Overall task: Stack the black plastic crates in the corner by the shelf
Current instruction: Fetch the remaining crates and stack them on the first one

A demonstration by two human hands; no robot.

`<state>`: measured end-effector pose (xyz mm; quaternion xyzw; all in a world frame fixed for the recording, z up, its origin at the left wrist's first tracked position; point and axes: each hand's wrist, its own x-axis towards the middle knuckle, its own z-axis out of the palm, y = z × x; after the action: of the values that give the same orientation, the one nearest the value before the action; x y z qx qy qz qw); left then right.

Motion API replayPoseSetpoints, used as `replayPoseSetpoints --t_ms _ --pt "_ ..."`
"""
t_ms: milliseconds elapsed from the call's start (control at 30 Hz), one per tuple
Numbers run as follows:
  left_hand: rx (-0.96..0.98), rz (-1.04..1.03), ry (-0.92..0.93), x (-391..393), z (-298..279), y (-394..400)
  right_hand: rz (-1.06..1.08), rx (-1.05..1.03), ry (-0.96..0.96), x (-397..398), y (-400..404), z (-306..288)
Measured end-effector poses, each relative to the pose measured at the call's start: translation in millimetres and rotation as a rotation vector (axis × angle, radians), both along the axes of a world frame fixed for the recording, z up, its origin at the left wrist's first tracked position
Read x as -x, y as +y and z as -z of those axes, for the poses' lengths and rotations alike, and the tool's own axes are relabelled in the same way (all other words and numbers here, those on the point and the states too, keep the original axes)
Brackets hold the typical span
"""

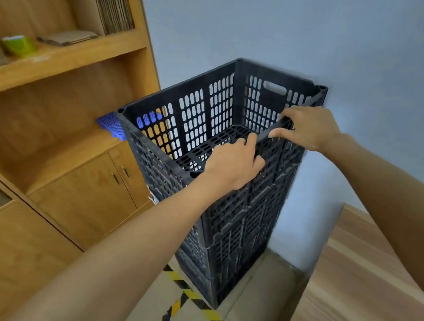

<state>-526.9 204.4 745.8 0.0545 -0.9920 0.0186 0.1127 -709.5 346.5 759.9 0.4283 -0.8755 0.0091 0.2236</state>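
Observation:
A tall stack of black plastic crates (236,231) stands in the corner between the wooden shelf (64,65) and the blue-grey wall. The top crate (198,110) is open and empty, with perforated walls and a handle slot on its far side. My left hand (233,163) grips the near-right rim of the top crate, fingers curled over the outer wall and thumb up on the rim. My right hand (309,126) holds the same rim farther along, thumb and fingers wrapped round the edge.
A blue crate (112,124) lies on the shelf ledge just left of the stack. Cabinet doors (93,193) sit below it. A wooden table (364,301) stands to the right. Yellow-black tape (200,304) marks the floor in front.

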Motion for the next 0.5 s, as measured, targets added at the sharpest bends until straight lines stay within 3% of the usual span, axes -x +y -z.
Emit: replayPoseSetpoints --t_ms 167,367,500 --pt "-0.116 -0.065 0.006 4.1 -5.0 2.2 -0.063 -0.097 0.105 8.6 -2.0 -9.1" --pt "-0.024 -0.079 -0.027 4.9 -4.7 6.1 -0.216 -0.264 0.202 31.9 -3.6 -18.7" --pt "-0.020 -0.042 -0.050 6.3 -2.9 2.7 -0.281 -0.221 -0.024 41.7 -6.9 -2.2"
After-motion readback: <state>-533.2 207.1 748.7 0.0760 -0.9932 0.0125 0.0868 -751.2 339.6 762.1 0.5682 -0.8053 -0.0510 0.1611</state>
